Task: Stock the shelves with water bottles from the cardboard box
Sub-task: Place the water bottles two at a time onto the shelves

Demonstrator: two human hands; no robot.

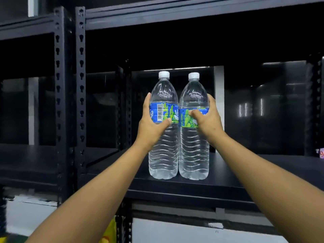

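Two clear water bottles upright on a black shelf (pixel 228 179), side by side near its front edge, sides touching or all but touching. Left bottle (pixel 163 151) with white cap, blue and green label, barcode facing out. Right bottle (pixel 193 155) the same kind, white cap, label a little lower.

Left hand (pixel 150 123) wrapped round the left bottle at the label — thumb across the front, fingers behind and out of sight. Right hand (pixel 207 118) gripping the right bottle at its label in the same way, thumb pressed on the green print, fingers round the far side. Both arms bare, reaching up and forward from the bottom corners.

Bottle bases seemingly down on the shelf board; hard to tell whether fully resting or just above it.

Black slotted uprights (pixel 80 85) left of the bottles, another rack bay beyond them. An upper shelf (pixel 175 14) overhead. Behind — dark glossy panels with pale reflections. Something yellow (pixel 109 234) low down between the arms, blurred. A small bright patch (pixel 320 152) at the right edge, too small to identify.
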